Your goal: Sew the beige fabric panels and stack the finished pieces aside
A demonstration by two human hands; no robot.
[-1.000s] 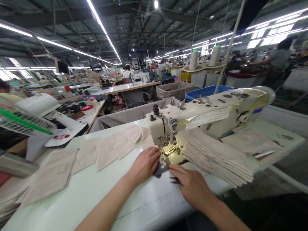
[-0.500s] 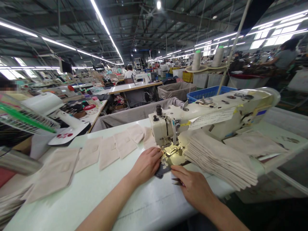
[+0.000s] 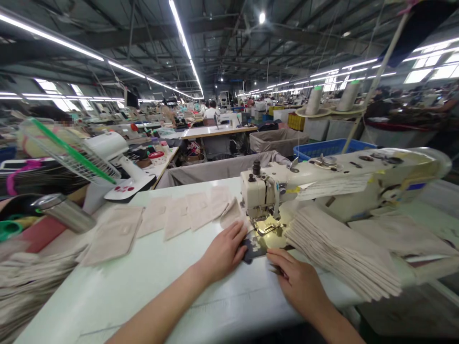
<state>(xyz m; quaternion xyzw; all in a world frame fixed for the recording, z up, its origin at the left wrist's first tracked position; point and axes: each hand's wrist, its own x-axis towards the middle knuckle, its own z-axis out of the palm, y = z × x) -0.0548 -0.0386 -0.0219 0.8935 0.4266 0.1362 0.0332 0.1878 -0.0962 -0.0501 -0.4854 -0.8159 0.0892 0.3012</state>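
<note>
My left hand (image 3: 224, 251) lies on the table left of the needle area, fingers stretched out and thumb apart. Its fingertips reach the near edge of a beige fabric piece (image 3: 232, 214), whose left edge curls up. My right hand (image 3: 299, 279) is closed around small thread snips (image 3: 277, 270), their dark blades poking out to the left. Its fingertips rest by the worn dark plate (image 3: 255, 249) in front of the presser foot (image 3: 266, 226). The sewing machine (image 3: 261, 191) stands just beyond both hands.
Several flat beige pieces (image 3: 177, 217) overlap in a row leftward. A thick stack of beige pieces (image 3: 344, 248) sits right of the needle. Farther left are a fan (image 3: 118, 167), a steel flask (image 3: 64, 212) and piled cloth (image 3: 39, 282). A blue basket (image 3: 333, 147) stands behind the machine.
The view has swung left, so the scene sits farther right. The beige piece behind my left fingers now has its edge curled up. My right hand still holds the snips.
</note>
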